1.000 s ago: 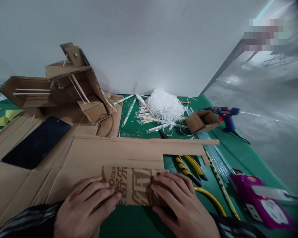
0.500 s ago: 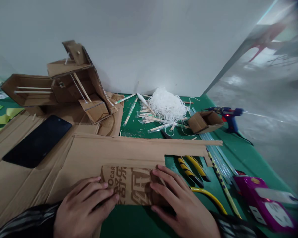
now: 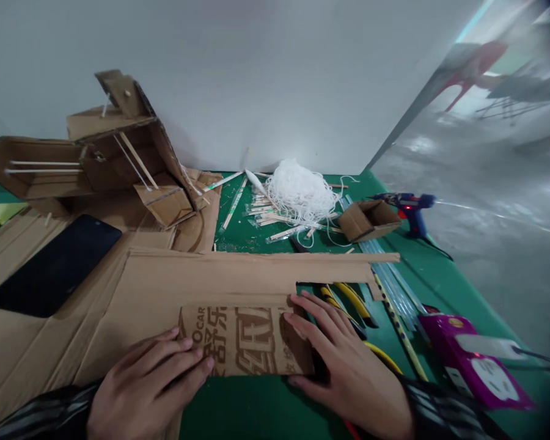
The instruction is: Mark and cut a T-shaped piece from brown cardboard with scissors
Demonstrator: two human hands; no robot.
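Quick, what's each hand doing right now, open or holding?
Left hand: open, resting on the printed cardboard.
Right hand: open, fingers touching its right end.

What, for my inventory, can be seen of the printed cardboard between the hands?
The printed cardboard looks brown, roughly rectangular, with darker "CAR" and Chinese characters. It lies print up along a plain sheet; whether joined is unclear. The left hand rests on its left end, the right hand at its right.
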